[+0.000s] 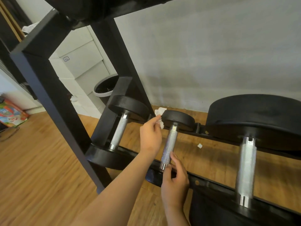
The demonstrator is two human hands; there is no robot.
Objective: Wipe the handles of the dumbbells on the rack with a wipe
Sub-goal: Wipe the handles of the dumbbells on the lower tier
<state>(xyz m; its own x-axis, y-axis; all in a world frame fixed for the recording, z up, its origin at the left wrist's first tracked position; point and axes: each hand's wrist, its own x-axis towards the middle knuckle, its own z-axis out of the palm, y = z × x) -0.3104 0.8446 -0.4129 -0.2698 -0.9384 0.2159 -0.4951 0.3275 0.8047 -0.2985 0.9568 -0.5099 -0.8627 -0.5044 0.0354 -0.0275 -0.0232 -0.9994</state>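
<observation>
Three black dumbbells lie on the lowest tier of a black rack (53, 101). The middle dumbbell has a knurled silver handle (170, 144). My left hand (150, 136) pinches a crumpled white wipe (160, 117) just left of that handle's far end, beside the far weight head. My right hand (176, 175) rests at the handle's near end, fingers loosely curled round the near weight head and the chrome collar. The left dumbbell's handle (118, 132) and the large right dumbbell's handle (246, 170) are untouched.
A small white scrap (199, 145) lies on the wooden floor between the rails. A white-rimmed bin (104, 88) and stacked white boxes (81, 62) stand behind the rack at left. A colourful bag (11, 114) sits at far left. A grey wall runs behind.
</observation>
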